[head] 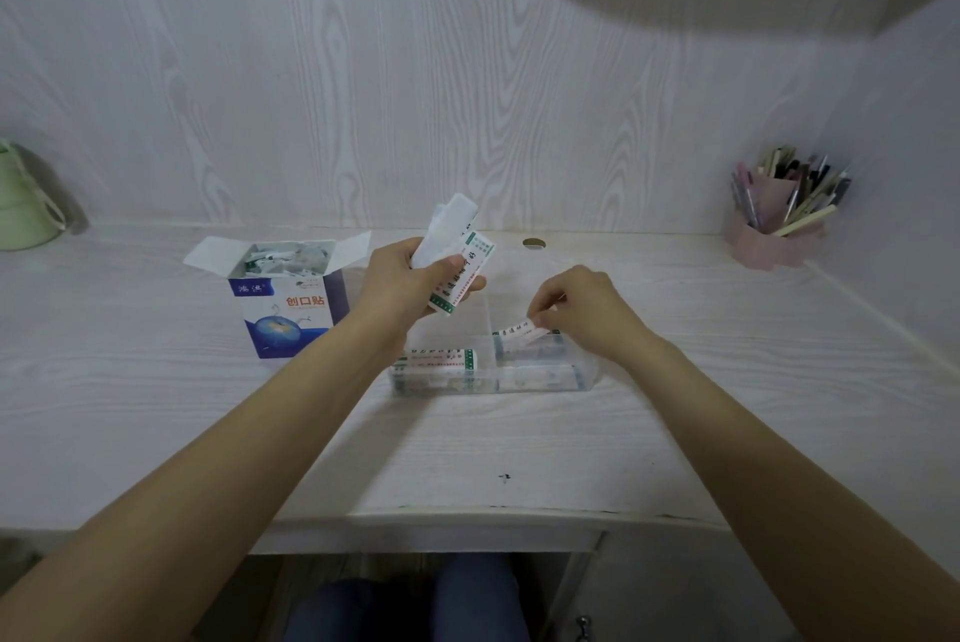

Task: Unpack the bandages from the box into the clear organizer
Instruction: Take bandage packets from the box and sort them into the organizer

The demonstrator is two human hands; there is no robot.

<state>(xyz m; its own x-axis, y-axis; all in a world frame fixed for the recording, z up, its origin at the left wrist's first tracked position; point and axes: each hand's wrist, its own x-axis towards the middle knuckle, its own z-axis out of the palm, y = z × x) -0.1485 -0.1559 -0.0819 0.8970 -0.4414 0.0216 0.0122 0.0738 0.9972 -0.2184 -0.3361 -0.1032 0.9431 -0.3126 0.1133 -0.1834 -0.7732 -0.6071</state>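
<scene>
Head view. Pale wood-grain desk (156,412) against a matching wall; green jug (26,204) far left, pink pen holder (774,230) far right. Bandage box (288,298) stands open, left of centre, more wrapped strips visible inside.

Clear organizer (584,379) sits centre-right, near the front of both hands. Its left compartment holds a stack of bandages (436,360), long axis left-right.

Left hand (410,285): thumb and fingers clamped on a fan of bandage strips (462,277), held above the organizer's back-left corner, long axis tilted upward and away.

Right hand (587,311): fingertips pinched together on a single strip (519,333), its long axis left-right, over the right compartment and angled down into it.

Judgement: right hand is nearer; release drops the strip lengthwise into that compartment.
</scene>
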